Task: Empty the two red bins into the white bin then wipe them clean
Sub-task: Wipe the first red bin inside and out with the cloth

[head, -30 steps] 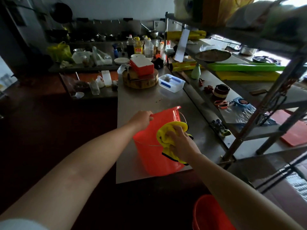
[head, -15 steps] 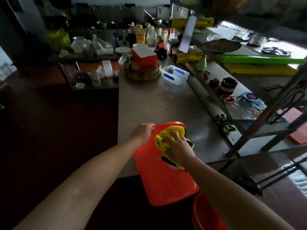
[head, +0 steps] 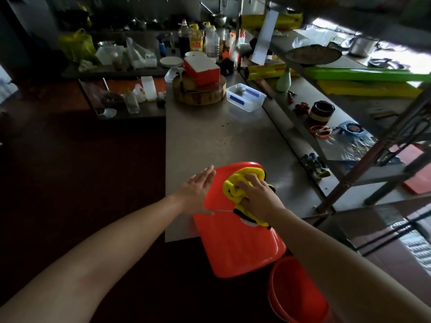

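Pressing a bunched yellow cloth (head: 241, 185) against the red bin (head: 235, 238), the right hand (head: 258, 198) has its fingers curled down over the fabric. The bin lies on its side, hanging off the steel table's (head: 210, 141) near edge. At nine o'clock, the left hand (head: 197, 192) lies flat, fingers spread, steadying it. Another red bin (head: 296, 297) sits at five o'clock, below.
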